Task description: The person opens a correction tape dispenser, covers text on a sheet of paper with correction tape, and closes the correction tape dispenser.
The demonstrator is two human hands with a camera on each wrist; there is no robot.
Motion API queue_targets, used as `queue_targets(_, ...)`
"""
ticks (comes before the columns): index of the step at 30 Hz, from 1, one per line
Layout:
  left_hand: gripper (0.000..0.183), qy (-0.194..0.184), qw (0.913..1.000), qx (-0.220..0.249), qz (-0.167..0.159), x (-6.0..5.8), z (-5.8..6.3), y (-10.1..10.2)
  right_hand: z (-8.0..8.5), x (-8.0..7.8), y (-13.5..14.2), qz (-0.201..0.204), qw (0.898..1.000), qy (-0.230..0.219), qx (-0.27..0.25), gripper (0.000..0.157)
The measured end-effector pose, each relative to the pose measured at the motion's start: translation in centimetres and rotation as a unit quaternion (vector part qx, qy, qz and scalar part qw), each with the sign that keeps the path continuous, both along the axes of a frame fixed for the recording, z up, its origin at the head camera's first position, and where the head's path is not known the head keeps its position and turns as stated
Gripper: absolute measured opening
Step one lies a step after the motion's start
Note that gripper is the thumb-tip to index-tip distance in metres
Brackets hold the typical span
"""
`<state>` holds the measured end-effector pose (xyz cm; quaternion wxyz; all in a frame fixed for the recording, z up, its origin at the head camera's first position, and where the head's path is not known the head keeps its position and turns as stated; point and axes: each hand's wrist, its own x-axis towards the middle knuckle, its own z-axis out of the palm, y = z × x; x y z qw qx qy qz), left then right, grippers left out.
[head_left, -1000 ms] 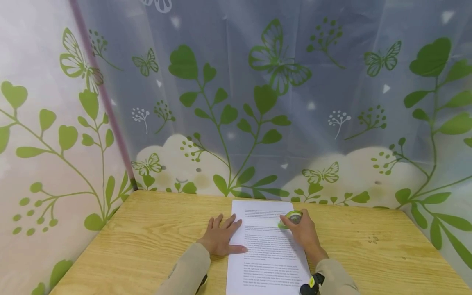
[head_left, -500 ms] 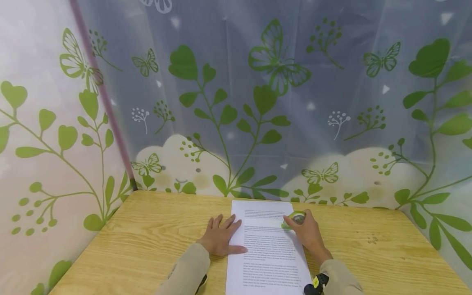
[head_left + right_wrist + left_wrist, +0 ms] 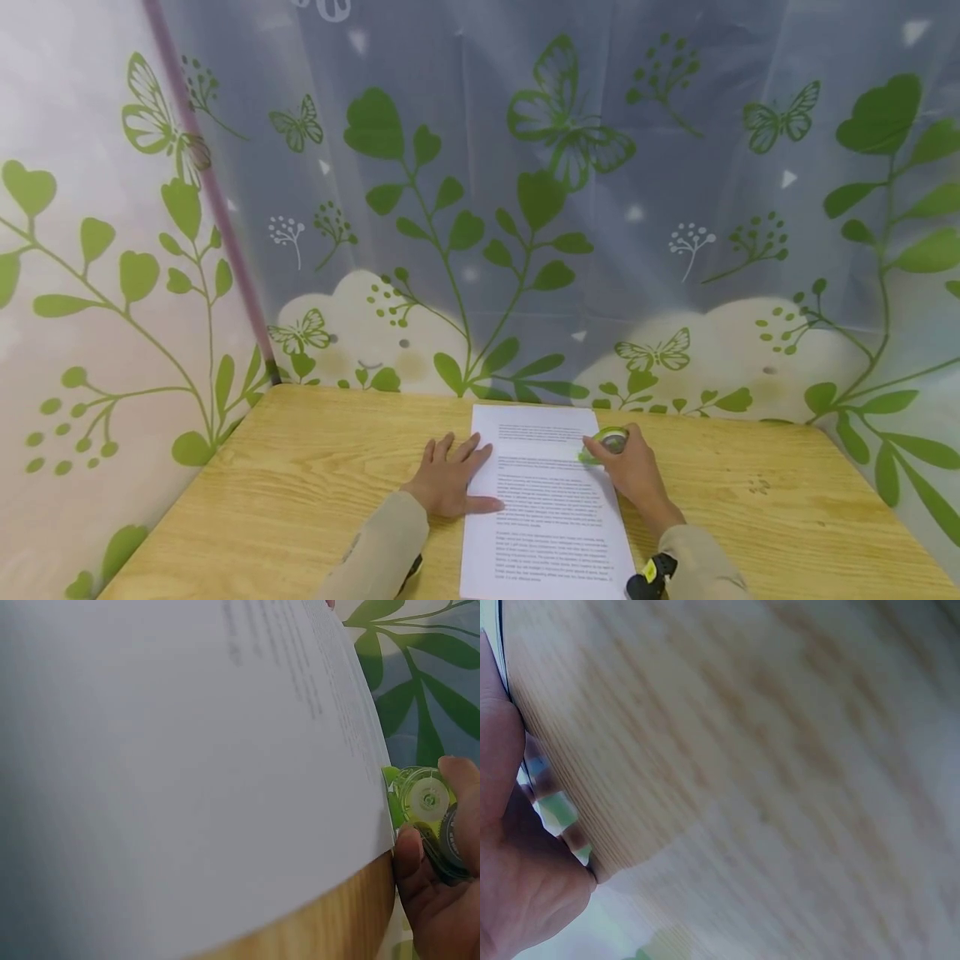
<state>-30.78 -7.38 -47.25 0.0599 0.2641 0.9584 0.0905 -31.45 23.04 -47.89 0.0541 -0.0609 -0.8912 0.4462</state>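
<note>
Head view, near edge: beige sleeves (image 3: 382, 537) on both arms; blk device (image 3: 651, 573) w/ yellow patch on R wrist.
Paper: white paper (image 3: 551, 533) flat on table, printed in paras., blank band betw. upper ones; far end approx. at table's back edge.
L hand: left hand (image 3: 450, 485) palm down, fingers straight & spread; fingertips & thumb on paper's L margin, rest over wood.
R hand: right hand (image 3: 636, 473) w/ thumb & fingers pinching green dispenser (image 3: 613, 440).
Dispenser: at paper's upper R side; R wrist view shows clear green case & pale reel; tip contact hard to tell.
Table: yellowish wood table (image 3: 315, 467), grain mostly side to side; small dk marks (image 3: 759, 485) R of right hand. L wrist view mostly blurred grain.
Corner: purplish pole (image 3: 217, 187), slanted, dk foot at table's back L corner.
L side: pale pinkish cloth (image 3: 67, 133), green leaves & stems.
Back: grey-blue curtain (image 3: 465, 67), lightly creased; green butterflies, leafy stems, pale clouds (image 3: 360, 304) low down, just behind table.
</note>
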Motion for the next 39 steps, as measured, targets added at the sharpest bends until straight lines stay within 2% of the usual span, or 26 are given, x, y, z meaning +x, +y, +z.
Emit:
queue_targets(12,0.089,-0.007,1.0,-0.001,0.002,0.1,0.4,0.1,0.0,0.1,1.0,-0.002,1.0,-0.002,0.003,0.072)
queue_targets(19,0.091,0.0,1.0,0.005,-0.002,-0.6,-1.0,-0.1,-0.1,0.1,1.3,-0.003,1.0,-0.007,-0.003,0.074)
queue_targets(22,0.091,-0.002,1.0,0.005,0.0,-0.6,-1.1,-0.1,-0.1,0.1,1.4,-0.001,1.0,-0.007,-0.005,0.074)
queue_targets(32,0.087,-0.016,0.9999,0.005,-0.003,0.3,0.7,0.1,-0.1,0.2,1.4,-0.002,1.0,-0.002,-0.015,0.072)
queue_targets(39,0.089,-0.012,0.9999,0.004,0.002,-0.1,-0.2,0.0,-0.2,0.2,1.6,0.003,1.0,-0.005,-0.019,0.071)
